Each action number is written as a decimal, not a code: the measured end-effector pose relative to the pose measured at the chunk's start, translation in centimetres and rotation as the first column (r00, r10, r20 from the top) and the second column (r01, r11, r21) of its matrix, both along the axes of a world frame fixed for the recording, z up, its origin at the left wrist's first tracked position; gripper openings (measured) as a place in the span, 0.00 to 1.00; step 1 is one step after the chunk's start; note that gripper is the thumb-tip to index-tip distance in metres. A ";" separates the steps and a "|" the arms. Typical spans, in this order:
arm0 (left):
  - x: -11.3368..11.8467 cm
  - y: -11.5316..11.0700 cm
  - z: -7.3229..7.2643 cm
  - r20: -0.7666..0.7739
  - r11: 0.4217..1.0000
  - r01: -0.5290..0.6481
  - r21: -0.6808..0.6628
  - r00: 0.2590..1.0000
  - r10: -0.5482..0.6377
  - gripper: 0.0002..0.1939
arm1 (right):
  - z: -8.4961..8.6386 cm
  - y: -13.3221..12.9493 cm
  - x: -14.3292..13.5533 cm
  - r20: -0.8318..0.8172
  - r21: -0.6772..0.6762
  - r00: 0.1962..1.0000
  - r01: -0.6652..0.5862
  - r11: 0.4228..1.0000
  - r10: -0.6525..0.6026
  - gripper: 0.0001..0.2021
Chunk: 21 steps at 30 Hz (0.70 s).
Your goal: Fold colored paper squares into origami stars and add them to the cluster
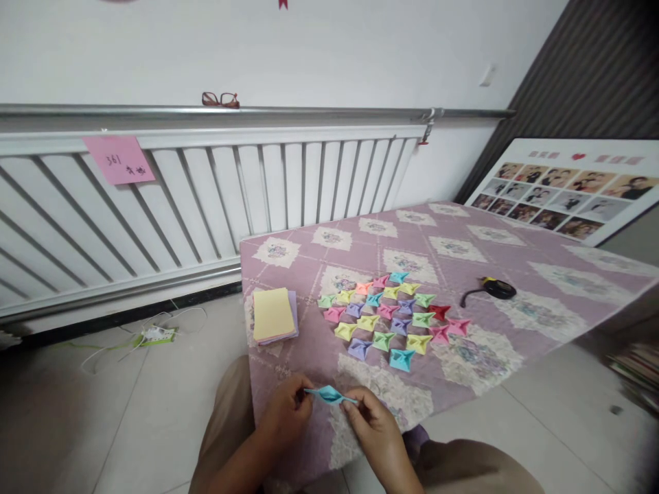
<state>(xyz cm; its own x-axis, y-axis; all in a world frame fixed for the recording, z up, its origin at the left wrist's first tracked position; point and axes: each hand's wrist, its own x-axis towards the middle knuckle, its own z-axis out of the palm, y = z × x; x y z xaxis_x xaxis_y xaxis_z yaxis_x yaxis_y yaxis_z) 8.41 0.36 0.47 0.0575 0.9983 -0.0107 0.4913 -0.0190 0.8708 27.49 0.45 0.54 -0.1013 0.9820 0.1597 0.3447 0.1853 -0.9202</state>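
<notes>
A small blue folded paper boat (329,394) is stretched between my two hands over the near edge of the table. My left hand (286,412) pinches its left tip, and my right hand (371,420) pinches the right one. The boat's middle bulges open between the tips. Beyond my hands, several finished paper boats (382,340) in pink, yellow, green, purple, blue and red stand in slanting rows. To the left of them lies a stack of coloured paper sheets (274,313), yellow on top, with purple and pink edges showing below.
A purple patterned cloth covers the table (319,274). A black tape measure (498,288) with a strap lies right of the boats. Behind stands a white radiator (216,199); glasses (220,100) rest on the pipe above. A photo board (566,189) leans at the right. A power strip (157,335) lies on the floor.
</notes>
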 end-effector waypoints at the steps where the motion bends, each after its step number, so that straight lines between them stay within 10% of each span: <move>1: -0.1 0.0 -0.1 -0.012 1.000 -0.003 -0.010 1.000 0.002 0.05 | -0.1 0.0 0.0 0.002 -0.016 1.000 0.012 1.000 -0.012 0.10; 12: -0.6 0.4 -0.1 -0.357 0.993 0.116 0.037 0.929 -0.095 0.10 | -1.3 0.6 -0.2 0.352 0.142 0.935 -0.097 0.985 0.042 0.08; 21: -0.4 0.2 0.3 -0.348 0.984 0.157 0.084 0.930 -0.119 0.11 | -1.1 1.0 -0.3 0.433 0.137 0.895 -0.184 0.973 0.108 0.08</move>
